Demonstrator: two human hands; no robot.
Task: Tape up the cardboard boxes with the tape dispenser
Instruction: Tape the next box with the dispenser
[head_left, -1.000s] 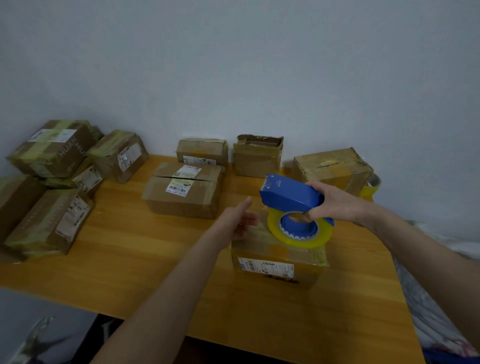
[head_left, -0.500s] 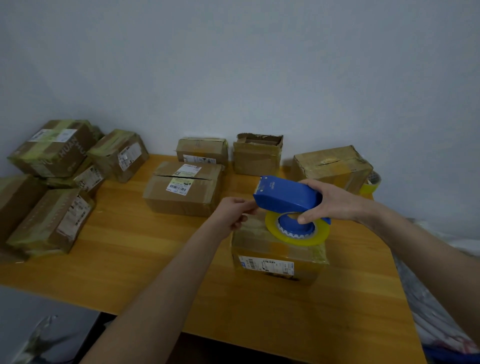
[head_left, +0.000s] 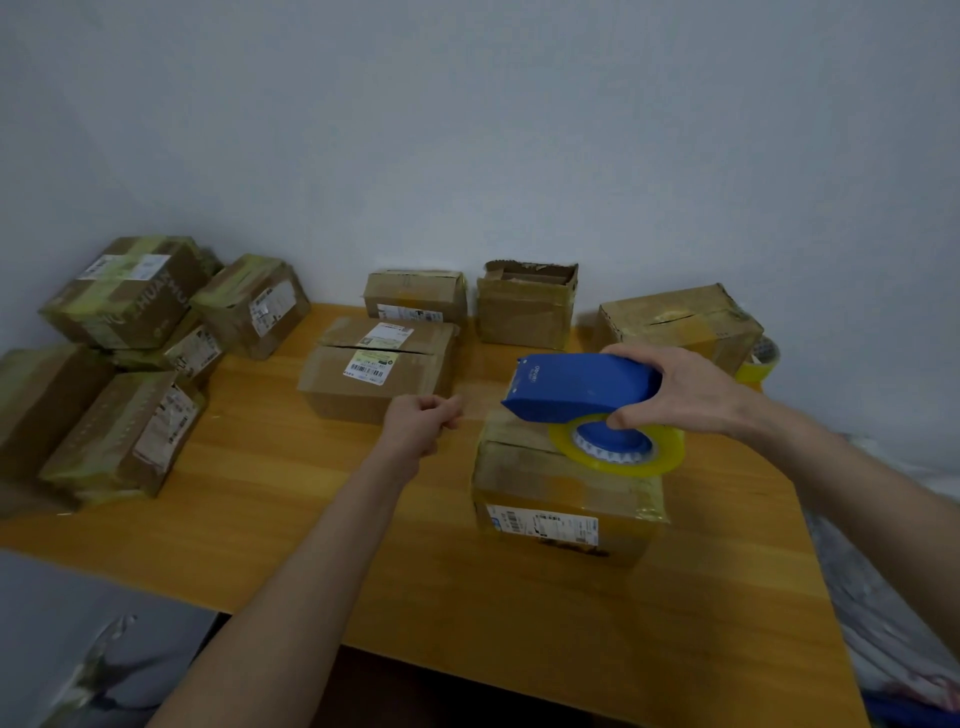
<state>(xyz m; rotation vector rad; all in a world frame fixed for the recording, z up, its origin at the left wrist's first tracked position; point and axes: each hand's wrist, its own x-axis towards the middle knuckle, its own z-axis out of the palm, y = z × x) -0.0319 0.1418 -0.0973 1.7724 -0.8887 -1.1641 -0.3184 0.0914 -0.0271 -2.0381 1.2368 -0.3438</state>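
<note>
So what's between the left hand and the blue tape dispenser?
In the head view, a faint glossy strip, seemingly clear tape, spans from the left hand to the tape dispenser, with only the wooden table beneath.

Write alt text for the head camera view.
A right hand holds a blue tape dispenser over a cardboard box on a wooden table; the left hand, fingers curled, pinches its tape end. More boxes line the wall.

Looked smooth matt plastic inside the right fingers (head_left: 636, 358): tape dispenser (head_left: 576, 387). Shone glossy yellowish under them: tape (head_left: 649, 460). Showed dull cardboard banded with shiny film below: box (head_left: 545, 478). Gleamed as varnished wood beneath the left fingers (head_left: 441, 410): table (head_left: 291, 467).
</note>
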